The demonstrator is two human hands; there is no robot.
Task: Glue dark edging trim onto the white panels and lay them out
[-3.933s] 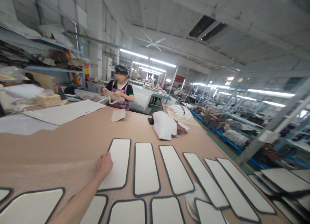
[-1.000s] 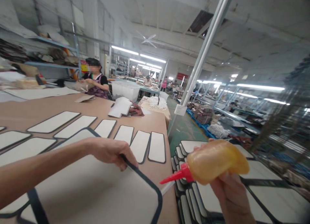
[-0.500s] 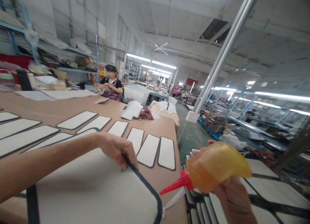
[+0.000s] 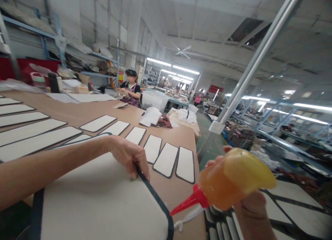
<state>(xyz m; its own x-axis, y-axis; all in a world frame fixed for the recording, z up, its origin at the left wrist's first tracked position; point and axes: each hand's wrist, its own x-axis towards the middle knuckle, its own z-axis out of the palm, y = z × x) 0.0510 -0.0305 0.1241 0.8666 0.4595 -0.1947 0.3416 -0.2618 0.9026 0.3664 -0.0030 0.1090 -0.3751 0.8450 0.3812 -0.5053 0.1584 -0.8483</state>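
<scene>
A large white panel with a dark edge (image 4: pixel 103 198) fills the lower left. My left hand (image 4: pixel 131 158) grips its upper edge, fingers closed over the dark border. My right hand (image 4: pixel 249 202) is wrapped round a squeeze bottle of amber liquid (image 4: pixel 223 177), which lies tilted on its side. The bottle's red nozzle (image 4: pixel 185 202) points left, its tip at the dark border on the panel's right side. A whitish strip (image 4: pixel 190 215) shows just below the nozzle.
Smaller dark-edged white panels (image 4: pixel 153 148) lie in rows on the brown table (image 4: pixel 129 112). More panels (image 4: pixel 298 205) are stacked at the lower right. A metal pole (image 4: pixel 249 74) rises beyond the table's right edge. A person (image 4: pixel 131 89) sits at the far side.
The nozzle tip has come down slightly to the panel's dark border. The view has turned a little left, so the background sits further right. Both hands keep their holds.
</scene>
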